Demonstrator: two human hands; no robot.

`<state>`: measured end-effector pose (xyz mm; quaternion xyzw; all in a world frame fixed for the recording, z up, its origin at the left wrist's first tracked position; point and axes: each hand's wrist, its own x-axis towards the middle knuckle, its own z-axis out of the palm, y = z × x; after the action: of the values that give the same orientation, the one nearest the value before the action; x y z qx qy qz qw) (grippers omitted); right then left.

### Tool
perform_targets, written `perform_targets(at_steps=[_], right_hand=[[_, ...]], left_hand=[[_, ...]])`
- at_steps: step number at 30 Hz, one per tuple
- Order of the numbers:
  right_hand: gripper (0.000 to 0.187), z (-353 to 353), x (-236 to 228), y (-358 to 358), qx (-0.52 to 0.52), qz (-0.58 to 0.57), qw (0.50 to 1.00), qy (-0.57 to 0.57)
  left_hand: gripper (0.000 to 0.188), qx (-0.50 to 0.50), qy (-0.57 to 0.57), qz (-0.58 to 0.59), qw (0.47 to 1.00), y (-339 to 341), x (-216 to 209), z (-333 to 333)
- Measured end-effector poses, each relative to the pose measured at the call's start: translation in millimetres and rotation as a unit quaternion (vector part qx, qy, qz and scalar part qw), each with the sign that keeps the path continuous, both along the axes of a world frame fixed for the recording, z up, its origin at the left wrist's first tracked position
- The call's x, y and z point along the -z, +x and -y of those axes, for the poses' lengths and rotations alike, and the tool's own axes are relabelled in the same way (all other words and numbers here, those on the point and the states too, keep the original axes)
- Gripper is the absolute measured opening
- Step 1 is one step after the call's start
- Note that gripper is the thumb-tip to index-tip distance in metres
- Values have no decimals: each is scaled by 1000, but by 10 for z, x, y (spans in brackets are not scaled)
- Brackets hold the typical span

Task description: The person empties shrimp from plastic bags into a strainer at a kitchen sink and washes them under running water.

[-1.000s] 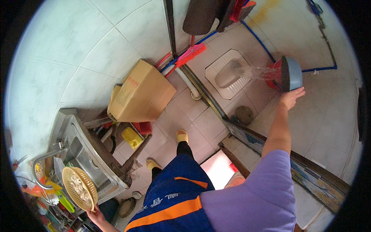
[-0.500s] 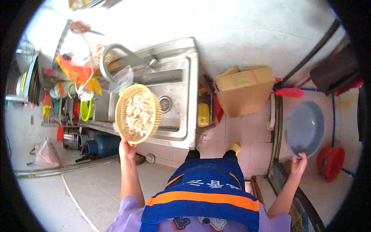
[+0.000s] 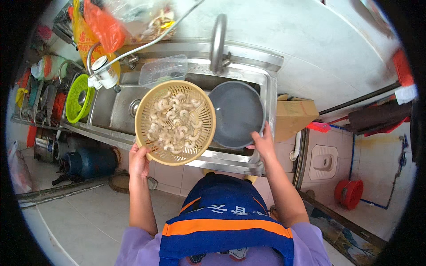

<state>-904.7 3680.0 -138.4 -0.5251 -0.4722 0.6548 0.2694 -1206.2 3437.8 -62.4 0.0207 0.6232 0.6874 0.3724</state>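
Yellow basket (image 3: 175, 122) gripped by left hand (image 3: 139, 160) | grey basin (image 3: 236, 114) gripped by right hand (image 3: 263, 144) | brown carton (image 3: 293, 116) right of sink (image 3: 222, 157)

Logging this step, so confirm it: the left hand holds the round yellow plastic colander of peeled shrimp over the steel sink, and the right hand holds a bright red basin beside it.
Not quite. The head view shows the right hand holding a round grey-blue basin, not a red one. The rest stands: the left hand holds the round yellow plastic colander of peeled shrimp over the steel sink.
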Motion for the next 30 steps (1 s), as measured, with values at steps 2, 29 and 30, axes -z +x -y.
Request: perform_targets(at_steps=[2,29,30], right_hand=[[78,-29,180,-344,-84,-11,991,-100],[12,-2134,-15,-2126,-234,237,787,520],[12,-2089,-20,-2095,-253,262,773,519]], left_hand=[[34,-1,-21,-2,1000,-165,34,79],[61,202,-321,-88,921,-245,1845,-1102],[58,217,-330,-130,910,-273,2048,-1067]])
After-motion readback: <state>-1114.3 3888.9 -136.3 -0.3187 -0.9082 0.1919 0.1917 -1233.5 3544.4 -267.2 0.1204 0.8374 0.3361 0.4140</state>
